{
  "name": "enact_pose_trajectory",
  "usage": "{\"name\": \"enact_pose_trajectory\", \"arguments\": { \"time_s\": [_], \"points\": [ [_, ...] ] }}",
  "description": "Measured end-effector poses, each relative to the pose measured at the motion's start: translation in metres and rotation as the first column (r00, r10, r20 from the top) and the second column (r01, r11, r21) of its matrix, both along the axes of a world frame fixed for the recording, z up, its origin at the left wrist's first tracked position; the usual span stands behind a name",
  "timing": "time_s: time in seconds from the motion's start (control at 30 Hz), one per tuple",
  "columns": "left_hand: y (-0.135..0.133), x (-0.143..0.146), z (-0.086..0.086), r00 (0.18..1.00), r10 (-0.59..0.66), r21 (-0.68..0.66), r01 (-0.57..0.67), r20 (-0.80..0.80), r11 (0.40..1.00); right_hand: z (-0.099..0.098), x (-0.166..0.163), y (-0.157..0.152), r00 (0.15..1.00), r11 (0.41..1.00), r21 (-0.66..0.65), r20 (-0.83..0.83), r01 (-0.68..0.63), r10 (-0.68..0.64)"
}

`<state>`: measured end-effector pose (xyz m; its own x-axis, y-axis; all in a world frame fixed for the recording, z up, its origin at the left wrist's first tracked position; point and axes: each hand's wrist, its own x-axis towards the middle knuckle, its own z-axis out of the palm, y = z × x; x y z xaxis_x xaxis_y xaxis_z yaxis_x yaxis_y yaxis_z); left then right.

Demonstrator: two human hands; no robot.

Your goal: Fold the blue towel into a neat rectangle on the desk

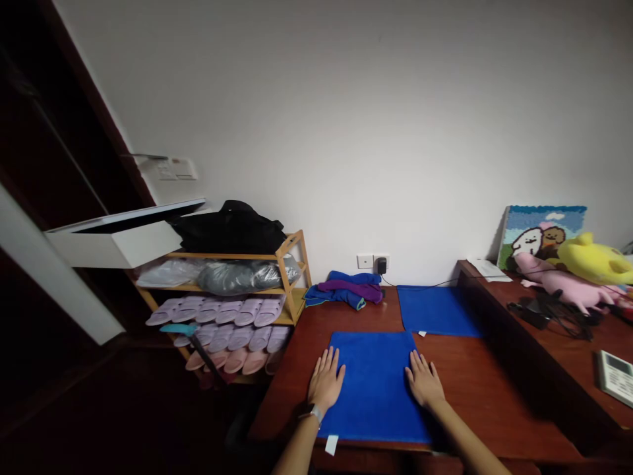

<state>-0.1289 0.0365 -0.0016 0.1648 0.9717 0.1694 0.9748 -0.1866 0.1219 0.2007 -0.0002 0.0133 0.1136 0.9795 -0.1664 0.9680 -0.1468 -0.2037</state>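
Note:
A blue cloth (374, 389) lies spread flat near the front edge of the wooden table, a white tag hanging at its lower left corner. My left hand (326, 379) rests flat with fingers stretched over its left edge, a watch on the wrist. On the opposite edge lies my right hand (424, 379), palm down and fingers apart. Farther back, a second blue cloth (438, 310) is laid flat beside the raised desk side. Crumpled blue and purple cloths (346, 290) sit in a heap at the back left of the table.
Left of the table (494, 376) stands a wooden rack (291, 290) with slippers (217, 310), a black bag (232, 227) and a white box (113, 244). A plugged-in charger (381, 265) trails a cable rightward. The higher right-hand surface holds plush toys (593, 257) and a calculator-like device (616, 379).

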Motion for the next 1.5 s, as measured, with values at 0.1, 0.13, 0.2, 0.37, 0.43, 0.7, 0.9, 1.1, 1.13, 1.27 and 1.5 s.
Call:
{"name": "enact_pose_trajectory", "arguments": {
  "time_s": [0.1,0.13,0.2,0.37,0.43,0.7,0.9,1.1,1.13,1.27,1.5],
  "points": [
    [0.0,0.002,0.001,1.0,-0.005,0.005,0.005,0.0,1.0,0.01,0.004,0.017,1.0,0.999,0.047,-0.007,0.009,-0.008],
    [0.0,0.001,0.002,1.0,-0.004,0.005,0.004,-0.001,1.0,0.013,0.005,0.025,1.0,0.998,0.061,-0.004,0.01,-0.009],
    [0.0,0.0,0.001,1.0,-0.003,0.012,0.003,-0.001,1.0,0.017,0.004,0.041,1.0,0.997,0.075,0.0,0.005,-0.005],
    [0.002,-0.003,-0.005,1.0,-0.009,0.037,0.009,0.006,0.999,0.01,-0.004,0.063,1.0,0.998,0.069,-0.014,-0.002,0.003],
    [0.001,-0.005,-0.007,1.0,-0.014,0.059,0.015,-0.007,0.998,0.003,-0.005,0.063,1.0,0.997,0.079,-0.018,0.021,-0.019],
    [0.001,0.025,0.019,0.979,-0.185,0.176,0.197,-0.082,0.965,-0.006,-0.002,0.063,0.999,0.995,0.099,-0.029,0.023,-0.02],
    [0.019,0.163,0.028,0.874,-0.482,0.043,0.48,0.066,0.876,-0.014,0.003,0.063,1.0,0.993,0.116,0.006,-0.031,0.031],
    [0.05,0.176,0.004,0.925,-0.364,-0.055,0.371,0.108,0.927,-0.026,0.004,0.066,0.998,0.993,0.113,0.058,-0.028,0.022],
    [0.055,0.159,0.003,0.935,-0.342,-0.059,0.348,0.094,0.936,-0.026,0.003,0.067,0.999,0.993,0.117,0.051,-0.008,0.002],
    [0.072,0.073,0.011,0.989,-0.148,-0.092,0.147,-0.004,0.985,-0.022,0.0,0.066,0.999,0.993,0.117,0.031,0.009,-0.013],
    [0.082,-0.004,0.015,0.999,0.018,-0.062,-0.02,-0.029,0.998,-0.018,0.0,0.064,0.999,0.995,0.101,0.029,0.011,-0.014]
  ]
}}
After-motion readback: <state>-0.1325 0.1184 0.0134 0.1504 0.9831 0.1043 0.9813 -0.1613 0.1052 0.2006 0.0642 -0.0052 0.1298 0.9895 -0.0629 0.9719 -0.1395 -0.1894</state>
